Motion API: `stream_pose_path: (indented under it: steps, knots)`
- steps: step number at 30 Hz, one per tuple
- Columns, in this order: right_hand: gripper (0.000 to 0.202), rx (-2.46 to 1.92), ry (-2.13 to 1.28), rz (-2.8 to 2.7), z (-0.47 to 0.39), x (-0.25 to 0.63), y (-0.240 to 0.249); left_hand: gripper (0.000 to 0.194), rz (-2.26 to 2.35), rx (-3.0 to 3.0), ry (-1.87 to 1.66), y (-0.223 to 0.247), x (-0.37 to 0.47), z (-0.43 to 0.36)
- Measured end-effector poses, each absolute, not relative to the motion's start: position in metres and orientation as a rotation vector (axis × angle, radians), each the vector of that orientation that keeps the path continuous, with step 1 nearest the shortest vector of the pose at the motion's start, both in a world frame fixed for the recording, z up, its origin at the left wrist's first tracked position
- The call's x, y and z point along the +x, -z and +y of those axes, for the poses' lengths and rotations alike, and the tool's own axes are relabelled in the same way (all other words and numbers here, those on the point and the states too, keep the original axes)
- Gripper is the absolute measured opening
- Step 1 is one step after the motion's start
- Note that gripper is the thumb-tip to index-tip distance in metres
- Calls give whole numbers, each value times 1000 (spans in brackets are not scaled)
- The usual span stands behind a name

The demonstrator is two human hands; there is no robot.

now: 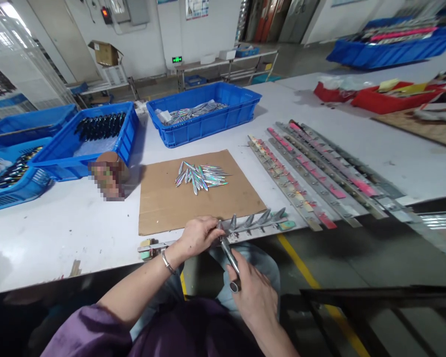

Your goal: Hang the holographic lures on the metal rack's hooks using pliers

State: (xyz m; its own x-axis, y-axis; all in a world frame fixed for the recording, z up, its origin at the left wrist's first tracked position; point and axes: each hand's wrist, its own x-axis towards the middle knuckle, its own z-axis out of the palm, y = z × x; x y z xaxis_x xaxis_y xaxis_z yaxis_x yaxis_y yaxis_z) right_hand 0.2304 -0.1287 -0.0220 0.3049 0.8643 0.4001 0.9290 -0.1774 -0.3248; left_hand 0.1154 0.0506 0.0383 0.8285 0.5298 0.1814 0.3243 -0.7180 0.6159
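We see the left hand [197, 236] pinching a metal rack strip [223, 232] at the cardboard sheet's [171, 203] near edge; the right hand [253, 293], just below, grips a metal tool [229, 255]

No words or numbers could be read anywhere. A small green lit sign [177, 59] hung on the far wall, but its marks were too tiny to make out. A poster [196, 8] up on that wall was too blurry to read. A label on the brown roll [107, 174] was blurred out.
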Motion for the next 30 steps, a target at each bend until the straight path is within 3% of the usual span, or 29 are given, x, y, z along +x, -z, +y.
stream_pose_path:
  steps: [11,17,19,21,24,28,30]
  knots:
    - [39,-2070,17,-1421,-133,222,21,36,635,2398,-461,-42,116,50]
    - [53,-1696,-939,-1063,-114,220,23,31,637,2418,-486,-39,116,50]
    - [61,-1481,-1153,-915,-110,218,25,31,640,2424,-492,-39,116,49]
    - [56,-1291,-1232,-652,-111,217,26,29,638,2431,-489,-39,115,49]
    - [45,-1420,-1040,-557,-119,221,24,27,647,2453,-455,-40,115,48]
    - [40,-1963,-289,-1225,-128,231,17,18,696,2518,-373,-39,116,47]
    - [37,-2065,-157,-1410,-128,233,16,15,720,2538,-332,-38,116,46]
